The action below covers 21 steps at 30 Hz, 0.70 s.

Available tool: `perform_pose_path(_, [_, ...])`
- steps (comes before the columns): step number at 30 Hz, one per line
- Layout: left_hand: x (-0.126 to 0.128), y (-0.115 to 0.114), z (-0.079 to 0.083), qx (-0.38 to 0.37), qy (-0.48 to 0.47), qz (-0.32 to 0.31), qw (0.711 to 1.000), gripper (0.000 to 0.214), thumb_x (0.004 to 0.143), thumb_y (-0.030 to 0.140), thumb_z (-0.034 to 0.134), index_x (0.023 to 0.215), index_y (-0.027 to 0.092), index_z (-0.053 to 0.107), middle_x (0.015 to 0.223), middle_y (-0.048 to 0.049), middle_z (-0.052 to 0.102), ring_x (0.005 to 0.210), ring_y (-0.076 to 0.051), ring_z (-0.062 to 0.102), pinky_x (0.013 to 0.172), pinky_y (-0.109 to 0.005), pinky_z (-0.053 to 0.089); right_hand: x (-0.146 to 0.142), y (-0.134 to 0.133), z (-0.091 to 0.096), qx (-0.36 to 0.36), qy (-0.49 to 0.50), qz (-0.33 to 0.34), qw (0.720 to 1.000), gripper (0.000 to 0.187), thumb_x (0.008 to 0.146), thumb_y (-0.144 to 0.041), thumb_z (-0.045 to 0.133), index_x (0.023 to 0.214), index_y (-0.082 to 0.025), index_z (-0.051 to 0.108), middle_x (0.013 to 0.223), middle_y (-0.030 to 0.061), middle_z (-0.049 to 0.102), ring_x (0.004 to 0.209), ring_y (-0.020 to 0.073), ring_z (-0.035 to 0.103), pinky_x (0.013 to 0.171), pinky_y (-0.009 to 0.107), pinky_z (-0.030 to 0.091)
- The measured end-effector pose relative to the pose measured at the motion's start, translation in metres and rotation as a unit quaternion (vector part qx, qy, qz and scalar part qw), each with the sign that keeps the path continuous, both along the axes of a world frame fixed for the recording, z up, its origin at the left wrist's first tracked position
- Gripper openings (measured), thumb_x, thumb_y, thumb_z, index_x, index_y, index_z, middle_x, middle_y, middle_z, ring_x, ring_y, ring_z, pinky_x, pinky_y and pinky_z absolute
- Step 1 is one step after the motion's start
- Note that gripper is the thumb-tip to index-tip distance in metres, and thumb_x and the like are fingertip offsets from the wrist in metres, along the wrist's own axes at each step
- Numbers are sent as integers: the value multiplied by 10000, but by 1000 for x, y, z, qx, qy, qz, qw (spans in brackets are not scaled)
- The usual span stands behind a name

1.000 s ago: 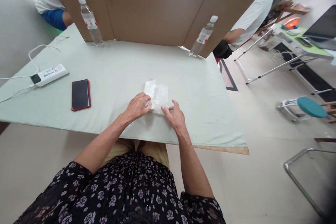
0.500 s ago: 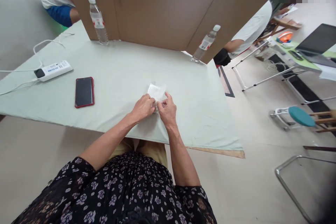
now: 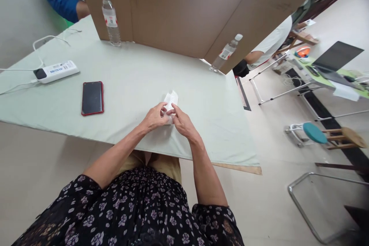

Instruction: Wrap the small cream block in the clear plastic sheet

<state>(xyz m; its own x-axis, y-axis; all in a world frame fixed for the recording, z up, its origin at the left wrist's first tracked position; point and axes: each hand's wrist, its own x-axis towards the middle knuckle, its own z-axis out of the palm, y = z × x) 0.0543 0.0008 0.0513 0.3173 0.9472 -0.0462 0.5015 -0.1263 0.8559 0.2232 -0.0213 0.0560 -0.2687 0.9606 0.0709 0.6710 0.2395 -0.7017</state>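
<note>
A small clear plastic bag (image 3: 171, 98), now bunched narrow, sits above the pale green table cover (image 3: 138, 80) near its front edge. My left hand (image 3: 153, 117) pinches its lower left part with curled fingers. My right hand (image 3: 181, 122) meets it from the right, fingers closed on the same bag. Both hands touch each other at the bag. Whatever is inside the bag is hidden by my fingers.
A red-cased phone (image 3: 92, 98) and a white power strip (image 3: 56, 71) lie to the left. Two water bottles (image 3: 110, 18) (image 3: 225, 54) stand by the brown cardboard screen (image 3: 184, 7). Other people sit behind the screen at both sides; stools and a laptop desk are at right.
The bag lay flat and spread a second ago; my hands have drawn together and gathered it into a narrow folded bunch. The camera view has shifted slightly.
</note>
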Motion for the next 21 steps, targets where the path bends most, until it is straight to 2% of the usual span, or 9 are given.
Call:
perform_pose_path(4, [6,-1,-6,49,31,34,998,398,799,249,640,1188,166,620,1156,-94,643,862,-193,626,863,-365,537,4,8,4,13,-62,50,997,669,831,-69,404,1490,-181,433,1267,107,705,987,210,685,931,416,541])
perform_pose_path(6, [10,-1,-12,77,55,21,995,358,793,202,624,1150,179,633,1124,-92,644,930,-218,627,908,-384,529,7,12,3,-14,-8,65,998,656,816,-88,415,1462,-194,466,1248,96,708,854,173,689,865,378,565])
perform_pose_path(7, [12,-1,-15,88,63,15,994,381,787,184,618,1168,175,629,1123,-98,642,974,-232,624,934,-393,523,10,14,2,-28,38,49,998,623,821,-123,436,1438,-194,488,1222,91,714,764,149,675,809,351,576])
perform_pose_path(8, [13,-1,-18,96,68,13,993,418,782,176,616,1200,166,618,1130,-107,638,1013,-243,620,957,-400,516,13,16,0,-40,88,11,995,578,829,-173,464,1404,-188,514,1187,87,720,690,128,653,743,323,579])
perform_pose_path(10, [13,-1,-21,105,70,13,992,502,777,174,614,1278,152,583,1164,-119,625,1057,-252,614,991,-407,505,19,20,-5,-64,171,-111,977,505,824,-287,535,1313,-165,565,1102,85,726,626,113,630,604,268,544])
perform_pose_path(12, [13,-2,-23,112,67,12,991,550,783,178,607,1331,164,554,1190,-116,612,1092,-251,609,1012,-404,499,24,25,-10,-115,207,-212,948,480,791,-356,601,1221,-145,596,1009,85,726,635,130,649,487,228,468])
perform_pose_path(13, [13,-3,-22,116,68,10,991,551,790,179,602,1339,175,552,1189,-109,608,1106,-250,604,1020,-401,496,25,28,-12,-145,212,-234,938,473,770,-371,629,1181,-137,606,967,85,725,638,143,659,444,219,427])
perform_pose_path(16, [13,-6,-19,125,83,2,989,521,817,176,583,1337,189,572,1186,-104,590,1128,-252,595,1025,-396,496,24,43,-17,-200,210,-230,929,431,717,-391,701,1054,-131,635,817,66,710,594,162,645,386,217,358])
perform_pose_path(21, [14,-10,-16,156,124,-18,980,482,839,153,562,1313,226,615,1352,-122,495,1065,-243,610,962,-404,533,17,72,-21,-214,207,-182,937,301,601,-358,786,778,-160,643,522,-50,540,467,100,462,405,213,295])
